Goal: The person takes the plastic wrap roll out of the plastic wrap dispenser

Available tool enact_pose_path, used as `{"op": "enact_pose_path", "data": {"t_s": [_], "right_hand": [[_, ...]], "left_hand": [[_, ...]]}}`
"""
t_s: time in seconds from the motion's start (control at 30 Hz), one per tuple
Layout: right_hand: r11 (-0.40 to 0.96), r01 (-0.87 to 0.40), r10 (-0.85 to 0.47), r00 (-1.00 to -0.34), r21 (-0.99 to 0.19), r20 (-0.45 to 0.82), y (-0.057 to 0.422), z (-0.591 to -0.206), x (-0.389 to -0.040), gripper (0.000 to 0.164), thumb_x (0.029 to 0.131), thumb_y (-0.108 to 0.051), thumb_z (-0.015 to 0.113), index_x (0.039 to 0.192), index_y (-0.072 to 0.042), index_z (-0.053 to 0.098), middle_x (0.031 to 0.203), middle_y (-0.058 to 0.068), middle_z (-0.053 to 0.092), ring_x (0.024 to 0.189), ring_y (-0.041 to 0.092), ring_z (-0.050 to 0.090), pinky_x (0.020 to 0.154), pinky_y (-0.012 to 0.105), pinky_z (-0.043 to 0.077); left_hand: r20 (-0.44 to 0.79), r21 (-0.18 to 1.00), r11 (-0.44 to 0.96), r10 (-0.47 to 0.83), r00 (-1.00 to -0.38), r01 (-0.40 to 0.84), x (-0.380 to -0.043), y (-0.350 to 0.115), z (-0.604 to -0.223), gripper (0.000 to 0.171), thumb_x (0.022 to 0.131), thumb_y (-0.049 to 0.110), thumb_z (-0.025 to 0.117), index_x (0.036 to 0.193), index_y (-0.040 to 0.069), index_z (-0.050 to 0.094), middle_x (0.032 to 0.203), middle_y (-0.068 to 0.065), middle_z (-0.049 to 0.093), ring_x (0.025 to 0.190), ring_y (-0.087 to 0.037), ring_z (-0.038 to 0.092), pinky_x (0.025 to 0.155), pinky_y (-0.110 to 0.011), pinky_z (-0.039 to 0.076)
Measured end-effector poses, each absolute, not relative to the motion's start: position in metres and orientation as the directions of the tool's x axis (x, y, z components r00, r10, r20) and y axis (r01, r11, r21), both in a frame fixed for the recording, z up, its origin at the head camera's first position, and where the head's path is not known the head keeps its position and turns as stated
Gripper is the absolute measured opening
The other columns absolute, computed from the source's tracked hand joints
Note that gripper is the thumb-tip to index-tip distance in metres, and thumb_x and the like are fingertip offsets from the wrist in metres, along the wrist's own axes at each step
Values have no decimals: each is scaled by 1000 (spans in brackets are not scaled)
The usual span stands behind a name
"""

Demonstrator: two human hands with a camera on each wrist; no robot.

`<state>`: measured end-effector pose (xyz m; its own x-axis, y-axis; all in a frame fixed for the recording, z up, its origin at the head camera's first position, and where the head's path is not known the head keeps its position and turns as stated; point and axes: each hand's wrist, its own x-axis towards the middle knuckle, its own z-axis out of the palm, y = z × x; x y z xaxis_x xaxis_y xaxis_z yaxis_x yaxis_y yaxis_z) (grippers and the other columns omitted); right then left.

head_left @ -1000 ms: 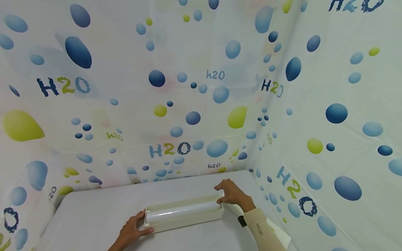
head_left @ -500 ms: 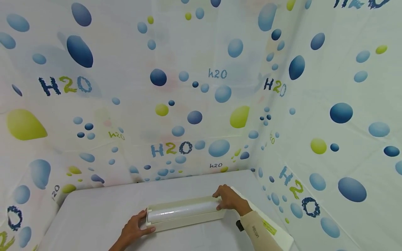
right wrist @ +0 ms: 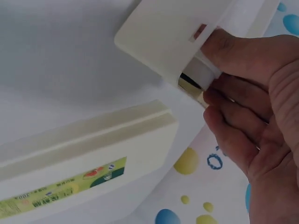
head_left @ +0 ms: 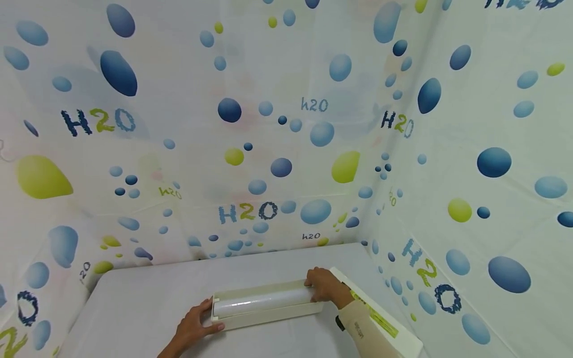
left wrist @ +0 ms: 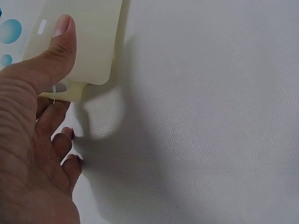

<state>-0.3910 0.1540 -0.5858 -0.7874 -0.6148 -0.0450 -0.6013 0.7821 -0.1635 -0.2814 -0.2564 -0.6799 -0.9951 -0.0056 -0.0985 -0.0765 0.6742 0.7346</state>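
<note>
An off-white cling film dispenser (head_left: 273, 317) lies open-topped on the white-covered table, with a shiny roll of cling film (head_left: 264, 301) along its inside. My left hand (head_left: 193, 323) grips the dispenser's left end. Its thumb presses the front wall in the left wrist view, and its fingers lie at the end and underside. At the right end, my right hand (head_left: 328, 286) has its thumb and fingers curled about the end of the roll; in the right wrist view the thumb (right wrist: 229, 49) reaches inside the wall. The roll's far end is partly hidden by this hand.
A long off-white lid (head_left: 405, 340) with a green-yellow label (right wrist: 70, 186) lies to the right, partly under the right forearm. A small black object (head_left: 339, 323) shows beside the sleeve. Patterned curtains (head_left: 277, 124) enclose the table at back and sides.
My right hand has come down and closed in on the roll's right end, its fingers now more curled. More of the lid's label shows. The left hand keeps its hold.
</note>
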Motion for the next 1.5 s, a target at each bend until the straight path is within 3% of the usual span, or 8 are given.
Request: {"op": "enact_pose_path", "data": {"t_s": [0.2,0.33,0.8,1.03,1.17,1.33,1.5], "right_hand": [[778,-629,-629,-778,-2,12,145,-589,-386,42,70,-15,104,99,-10,74,87,0,72,75,11,58,73,28,57],[790,-612,-612,-790,34,12,141,-596,-387,43,70,-15,105,95,-12,70,85,0,70,73,12,58,73,29,57],[795,-603,-605,-796,-62,-7,145,-596,-388,36,77,-4,97,100,-10,70,90,2,69,78,15,60,76,32,57],[754,-586,-609,-793,-295,20,157,-579,-398,41,68,-2,98,106,-2,83,97,4,75,88,19,63,83,36,58],[680,-548,-613,-789,-487,33,169,-574,-406,41,63,-5,100,102,-1,87,94,6,82,85,12,68,78,29,60],[534,-373,-588,-809,-759,-16,184,-572,-409,39,68,-4,100,104,2,86,98,17,85,82,14,79,74,25,64],[436,-201,-547,-833,-877,-80,194,-578,-405,40,75,-6,98,111,5,84,105,24,83,88,17,82,77,27,66]], "left_hand": [[-76,741,670,14,-997,-47,-279,-256,-679,102,82,45,95,158,-6,49,162,-36,49,150,-62,46,115,-80,42],[-77,735,676,11,-997,-50,-279,-255,-677,101,83,43,95,159,-6,50,162,-35,49,149,-62,47,114,-80,43],[-62,752,658,14,-998,-37,-275,-257,-682,104,81,46,95,158,-6,49,161,-34,50,149,-61,48,117,-78,42],[-51,773,634,20,-999,-27,-277,-260,-684,104,81,45,95,159,-6,48,162,-36,47,150,-63,45,116,-81,40],[-61,777,629,19,-998,-36,-278,-260,-685,105,81,46,95,160,-5,47,163,-34,48,151,-62,44,116,-80,40],[-56,773,634,18,-998,-32,-278,-260,-684,103,81,43,96,160,-4,48,162,-35,48,151,-62,46,115,-81,42],[-44,762,647,15,-999,-24,-276,-259,-683,101,82,41,96,159,-4,49,162,-35,49,149,-62,47,113,-82,43]]}}
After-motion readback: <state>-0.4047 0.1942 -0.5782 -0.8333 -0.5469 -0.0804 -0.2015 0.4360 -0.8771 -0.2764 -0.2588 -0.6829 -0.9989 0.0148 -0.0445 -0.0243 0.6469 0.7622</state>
